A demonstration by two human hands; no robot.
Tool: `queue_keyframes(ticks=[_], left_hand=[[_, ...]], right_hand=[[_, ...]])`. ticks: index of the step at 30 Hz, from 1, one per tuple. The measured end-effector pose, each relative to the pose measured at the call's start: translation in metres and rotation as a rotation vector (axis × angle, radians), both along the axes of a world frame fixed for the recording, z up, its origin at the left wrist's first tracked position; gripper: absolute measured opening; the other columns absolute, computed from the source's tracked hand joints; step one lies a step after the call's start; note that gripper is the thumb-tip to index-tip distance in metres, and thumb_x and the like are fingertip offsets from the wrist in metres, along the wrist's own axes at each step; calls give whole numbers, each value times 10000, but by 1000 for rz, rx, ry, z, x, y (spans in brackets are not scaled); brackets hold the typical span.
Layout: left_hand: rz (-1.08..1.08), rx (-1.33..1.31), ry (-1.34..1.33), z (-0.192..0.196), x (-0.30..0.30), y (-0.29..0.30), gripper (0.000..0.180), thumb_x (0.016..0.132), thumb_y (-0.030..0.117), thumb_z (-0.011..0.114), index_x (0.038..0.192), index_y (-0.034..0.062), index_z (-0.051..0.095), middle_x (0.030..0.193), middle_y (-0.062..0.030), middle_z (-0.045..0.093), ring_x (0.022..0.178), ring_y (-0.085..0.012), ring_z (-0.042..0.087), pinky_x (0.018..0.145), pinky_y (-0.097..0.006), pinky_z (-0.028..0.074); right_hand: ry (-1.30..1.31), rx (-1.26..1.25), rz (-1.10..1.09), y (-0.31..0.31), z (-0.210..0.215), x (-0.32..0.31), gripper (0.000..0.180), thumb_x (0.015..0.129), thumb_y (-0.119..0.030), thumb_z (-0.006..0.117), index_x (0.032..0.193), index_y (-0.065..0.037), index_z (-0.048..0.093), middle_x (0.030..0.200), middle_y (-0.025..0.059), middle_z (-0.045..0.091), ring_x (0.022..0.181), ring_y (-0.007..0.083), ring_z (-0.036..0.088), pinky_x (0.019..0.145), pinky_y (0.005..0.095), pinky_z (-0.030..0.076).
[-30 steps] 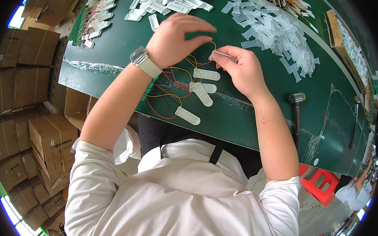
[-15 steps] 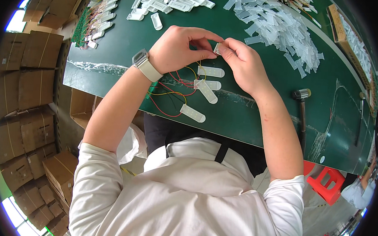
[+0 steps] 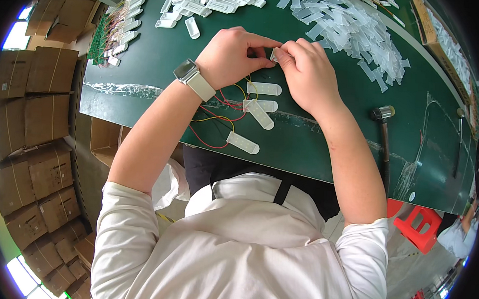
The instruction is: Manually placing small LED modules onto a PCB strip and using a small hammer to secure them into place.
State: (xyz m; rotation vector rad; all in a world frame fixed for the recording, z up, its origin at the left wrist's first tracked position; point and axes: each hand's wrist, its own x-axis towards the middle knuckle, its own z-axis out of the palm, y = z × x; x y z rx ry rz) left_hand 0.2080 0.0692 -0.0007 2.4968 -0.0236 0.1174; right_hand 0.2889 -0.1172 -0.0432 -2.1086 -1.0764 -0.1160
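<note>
Above the green table my left hand (image 3: 231, 58) and my right hand (image 3: 311, 75) meet, fingertips pinched on a small white piece (image 3: 274, 55). Fingers cover most of it; it looks like the end of a white lamp module. Just below lie several flat white light modules with rounded ends, among them an upper one (image 3: 264, 88), a slanted one (image 3: 259, 117) and one near the table edge (image 3: 243, 142). Red, yellow and black wires (image 3: 214, 117) run from them to beneath my left wrist, which wears a watch (image 3: 186, 70).
White plastic housings (image 3: 195, 6) are heaped at the back, clear plastic strips (image 3: 359, 39) at back right. Wired modules with green boards (image 3: 107, 39) lie far left. A hammer (image 3: 382, 116) rests right of my arm on the green table (image 3: 315, 156). Red stool (image 3: 419, 229); stacked cartons (image 3: 49, 104).
The view has shifted slightly. My right-hand fingers have curled further over the white piece, and both hands still pinch it together.
</note>
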Motion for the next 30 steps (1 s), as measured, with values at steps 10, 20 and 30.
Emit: queue_keyframes(ticks=[10, 20, 30], left_hand=[[-41, 165, -214, -8, 0, 18, 430, 803, 245, 867, 1226, 232, 785, 869, -10, 699, 930, -246, 627, 914, -390, 528], [-156, 95, -198, -7, 9, 34, 302, 784, 167, 870, 1082, 149, 825, 1034, -27, 759, 1031, -252, 655, 931, -380, 544], [-169, 109, -224, -12, 7, 32, 314, 767, 169, 874, 1076, 140, 825, 1089, -36, 738, 1132, -266, 640, 1002, -396, 537]], right_hand=[[-176, 83, -79, -3, 1, 5, 213, 873, -233, 815, 1040, -130, 732, 939, 19, 679, 904, 292, 592, 812, 406, 520], [-154, 14, 14, -15, 5, 9, 171, 825, -168, 835, 994, -189, 839, 913, -36, 672, 902, 208, 618, 799, 359, 553], [-363, -5, 60, -10, 10, 2, 145, 790, -105, 817, 920, -169, 819, 888, -41, 656, 806, 181, 635, 707, 334, 544]])
